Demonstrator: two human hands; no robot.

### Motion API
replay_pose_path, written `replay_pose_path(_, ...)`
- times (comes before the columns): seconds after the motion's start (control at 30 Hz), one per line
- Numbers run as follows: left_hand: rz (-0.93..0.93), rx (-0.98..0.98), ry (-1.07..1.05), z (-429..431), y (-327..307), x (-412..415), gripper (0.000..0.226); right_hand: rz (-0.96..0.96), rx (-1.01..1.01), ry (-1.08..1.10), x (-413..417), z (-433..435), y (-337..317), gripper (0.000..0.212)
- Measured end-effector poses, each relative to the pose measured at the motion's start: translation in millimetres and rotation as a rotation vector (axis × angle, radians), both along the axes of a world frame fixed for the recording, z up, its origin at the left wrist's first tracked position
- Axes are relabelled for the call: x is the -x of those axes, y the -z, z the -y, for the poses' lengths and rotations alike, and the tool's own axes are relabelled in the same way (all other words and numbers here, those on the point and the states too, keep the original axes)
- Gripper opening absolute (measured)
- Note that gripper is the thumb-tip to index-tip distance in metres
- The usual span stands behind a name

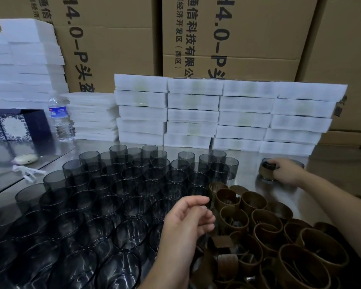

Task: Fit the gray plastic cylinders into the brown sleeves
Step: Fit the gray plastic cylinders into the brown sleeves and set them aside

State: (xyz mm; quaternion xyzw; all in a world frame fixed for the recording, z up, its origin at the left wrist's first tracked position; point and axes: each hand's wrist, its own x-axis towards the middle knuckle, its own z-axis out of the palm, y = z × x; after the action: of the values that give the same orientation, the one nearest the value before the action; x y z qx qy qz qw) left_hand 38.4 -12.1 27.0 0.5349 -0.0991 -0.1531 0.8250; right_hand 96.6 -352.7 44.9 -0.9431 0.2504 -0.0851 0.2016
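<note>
Across the left and middle of the desk (248,184), gray cylinders (121,184) stand upright in close rows. Brown sleeves (265,224) lie heaped at the near right corner. Toward the far right edge, the right hand (286,171) grips a sleeved cylinder (266,170) standing on the desk. The left hand (186,222) hovers between cylinders and sleeves, fingers loosely curled, holding nothing. White foam trays (217,113) are stacked along the far edge.
</note>
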Motion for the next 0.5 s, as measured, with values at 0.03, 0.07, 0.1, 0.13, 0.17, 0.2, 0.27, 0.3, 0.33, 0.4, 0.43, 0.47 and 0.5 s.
replay_pose_path(0.03,0.003,0.003,0.003,0,0,0,0.032,0.032,0.044,-0.009,-2,-2,-2,0.041)
replay_pose_path(0.07,0.004,0.009,0.008,0,0,0,0.034,0.056,0.082,-0.017,-5,-4,-5,0.042)
replay_pose_path(0.1,0.002,0.017,0.014,0,0,0,0.037,0.062,0.110,-0.026,-7,-8,-7,0.048)
replay_pose_path(0.13,0.000,0.023,0.018,0,-1,0,0.040,0.057,0.134,-0.045,-10,-13,-8,0.056)
replay_pose_path(0.17,-0.001,0.029,0.022,0,-1,-1,0.043,0.048,0.153,-0.082,-13,-19,-9,0.061)
replay_pose_path(0.2,-0.003,0.036,0.025,0,-1,-1,0.045,0.034,0.167,-0.132,-17,-26,-9,0.064)
replay_pose_path(0.27,-0.007,0.049,0.025,0,-2,-2,0.046,-0.024,0.183,-0.241,-24,-41,-8,0.070)
replay_pose_path(0.3,-0.008,0.052,0.024,0,-2,-2,0.045,-0.067,0.182,-0.289,-28,-49,-7,0.074)
replay_pose_path(0.33,-0.008,0.052,0.025,0,-2,-2,0.044,-0.120,0.173,-0.329,-30,-57,-6,0.077)
replay_pose_path(0.4,-0.004,0.046,0.030,1,-1,-2,0.040,-0.245,0.167,-0.380,-34,-69,-3,0.083)
replay_pose_path(0.43,0.003,0.041,0.033,1,-1,-2,0.039,-0.297,0.175,-0.389,-36,-72,-2,0.084)
replay_pose_path(0.47,0.011,0.037,0.036,1,-1,-2,0.038,-0.329,0.190,-0.391,-37,-75,-1,0.085)
replay_pose_path(0.5,0.018,0.036,0.038,1,0,-2,0.038,-0.338,0.205,-0.385,-38,-77,-2,0.084)
